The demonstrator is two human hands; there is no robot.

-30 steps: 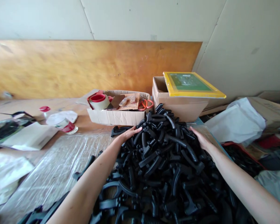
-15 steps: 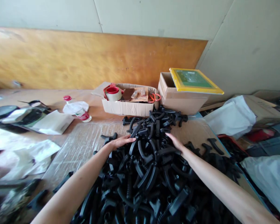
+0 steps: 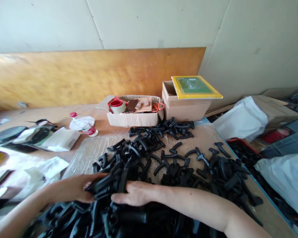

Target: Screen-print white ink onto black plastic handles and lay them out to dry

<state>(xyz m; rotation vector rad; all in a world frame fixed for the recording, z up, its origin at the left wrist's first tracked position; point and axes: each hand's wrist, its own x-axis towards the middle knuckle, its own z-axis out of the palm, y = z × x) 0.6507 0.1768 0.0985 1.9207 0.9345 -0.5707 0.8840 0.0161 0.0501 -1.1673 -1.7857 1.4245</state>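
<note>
Film-covered tabletop (image 3: 83,153), left hand (image 3: 80,188) and right hand (image 3: 135,193) around a clump of black parts (image 3: 110,181), finger closure partly hidden, unclear.

In front of me I see a pale wall (image 3: 149,23) with 2 thin seams (image 3: 94,24), and against its lower part a glossy orange-brown wooden panel (image 3: 89,79), on which the light shines softly, behind my wide brown table (image 3: 52,114).

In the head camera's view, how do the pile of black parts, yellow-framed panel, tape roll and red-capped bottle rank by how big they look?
Largest to smallest:
1. Pile of black parts, by far, though nearness to the camera helps.
2. Yellow-framed panel.
3. Red-capped bottle and tape roll: too alike to rank.
</note>
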